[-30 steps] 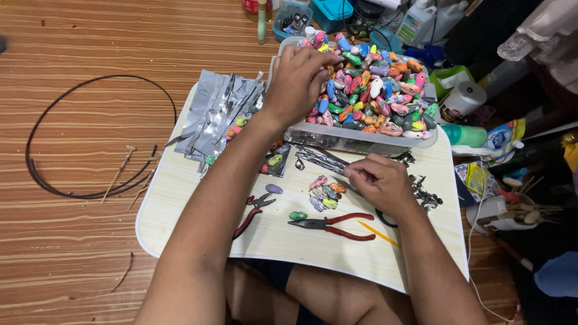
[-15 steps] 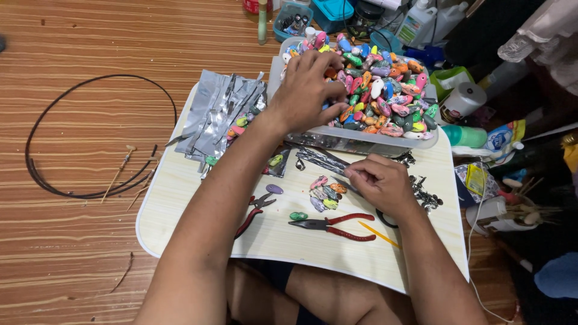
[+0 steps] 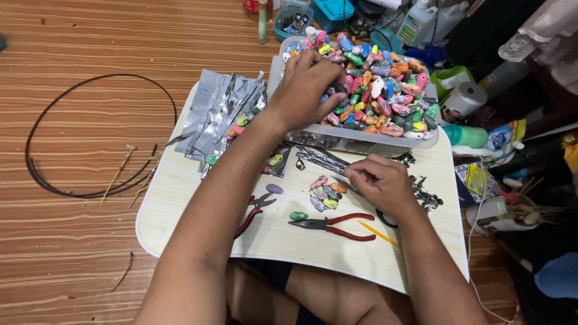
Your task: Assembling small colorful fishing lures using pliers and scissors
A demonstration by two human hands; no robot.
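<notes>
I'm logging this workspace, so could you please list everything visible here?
painted lures: many, mixed colours, heaped in the tray
tray: one, clear, far end of the board
board: one, pale, over the lap
small lure pile: several, mixed colours, board centre
pliers: two, red handles, near edge
foil strips: several, silver, board's left
wire loop: one, black, floor
left hand: in the tray
right hand: closed, beside the small pile

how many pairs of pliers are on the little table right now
2: red-handled pliers lying near the table's front edge, below the right hand; smaller pliers beside the left forearm. More may be hidden under arms.
</notes>
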